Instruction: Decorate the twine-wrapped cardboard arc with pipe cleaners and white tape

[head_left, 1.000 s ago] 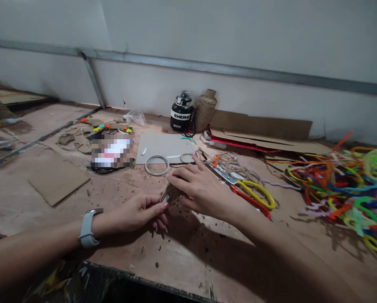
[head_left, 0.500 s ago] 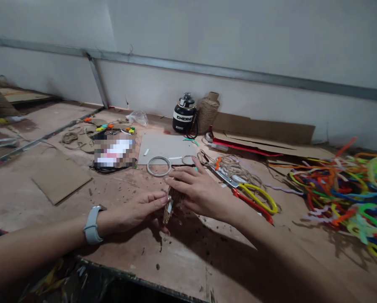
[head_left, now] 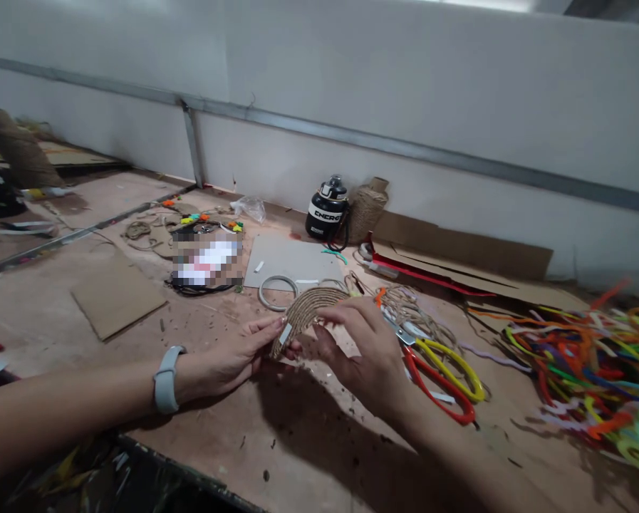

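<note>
My left hand (head_left: 228, 360) grips the left end of an arch of jute twine (head_left: 309, 308), laid in close curved rows. A small white strip (head_left: 286, 333) lies across that end beside my thumb. Bent over the arch's right part is my right hand (head_left: 370, 353), its thumb and forefinger pinched close at the inner edge; its fingers cover the arch's far end. Just behind the arch, a roll of tape (head_left: 262, 292) rests partly on a grey board (head_left: 263, 246). Scissors (head_left: 447, 370) with yellow and red handles lie right of my right hand.
Tangled coloured pipe cleaners (head_left: 591, 356) spread at the right. A black bottle (head_left: 325, 214) and a twine spool (head_left: 370, 206) stand by the wall, near cardboard strips (head_left: 458, 249). A cardboard piece (head_left: 119, 296) lies left. The table's front edge (head_left: 185, 474) is below my left arm.
The arch has turned so its broad curved face shows. My right hand has drawn back from its top to the inner edge; my left hand keeps its hold. The view has shifted.
</note>
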### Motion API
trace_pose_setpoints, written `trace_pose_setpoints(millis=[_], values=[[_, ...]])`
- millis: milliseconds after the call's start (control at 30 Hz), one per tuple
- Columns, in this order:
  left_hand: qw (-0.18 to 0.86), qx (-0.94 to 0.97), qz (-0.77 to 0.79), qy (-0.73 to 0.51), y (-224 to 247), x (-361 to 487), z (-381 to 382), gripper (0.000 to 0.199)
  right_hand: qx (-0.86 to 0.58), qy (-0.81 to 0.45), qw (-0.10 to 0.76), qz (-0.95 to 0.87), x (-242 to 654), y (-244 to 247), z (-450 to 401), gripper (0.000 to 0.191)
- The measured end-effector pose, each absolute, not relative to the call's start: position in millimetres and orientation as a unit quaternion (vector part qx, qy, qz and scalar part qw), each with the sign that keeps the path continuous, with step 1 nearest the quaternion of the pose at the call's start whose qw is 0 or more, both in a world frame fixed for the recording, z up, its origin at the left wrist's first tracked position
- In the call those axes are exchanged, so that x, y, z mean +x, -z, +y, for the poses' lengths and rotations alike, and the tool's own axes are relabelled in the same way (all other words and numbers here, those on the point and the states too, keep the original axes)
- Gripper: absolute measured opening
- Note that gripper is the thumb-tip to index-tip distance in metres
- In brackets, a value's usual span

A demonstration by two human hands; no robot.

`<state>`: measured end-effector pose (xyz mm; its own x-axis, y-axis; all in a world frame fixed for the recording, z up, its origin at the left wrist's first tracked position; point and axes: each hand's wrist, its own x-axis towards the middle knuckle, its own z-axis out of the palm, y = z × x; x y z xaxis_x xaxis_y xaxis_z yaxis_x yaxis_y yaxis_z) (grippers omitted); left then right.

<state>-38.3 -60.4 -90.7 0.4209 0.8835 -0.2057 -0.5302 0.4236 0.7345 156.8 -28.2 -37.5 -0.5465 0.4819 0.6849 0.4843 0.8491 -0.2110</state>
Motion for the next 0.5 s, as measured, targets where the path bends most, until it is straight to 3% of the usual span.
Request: trace_pose_setpoints(millis=[100,500], values=[[0.768,0.309,0.312,-0.466,93,-37,-58,0.026,-0.289,-0.071,0.401,-0.867,148,48,-32,0.008],[0.747,0.288,0.331,-0.5,101,-33,-58,0.04,-0.263,-0.134,0.425,-0.856,138,72,-29,0.023]])
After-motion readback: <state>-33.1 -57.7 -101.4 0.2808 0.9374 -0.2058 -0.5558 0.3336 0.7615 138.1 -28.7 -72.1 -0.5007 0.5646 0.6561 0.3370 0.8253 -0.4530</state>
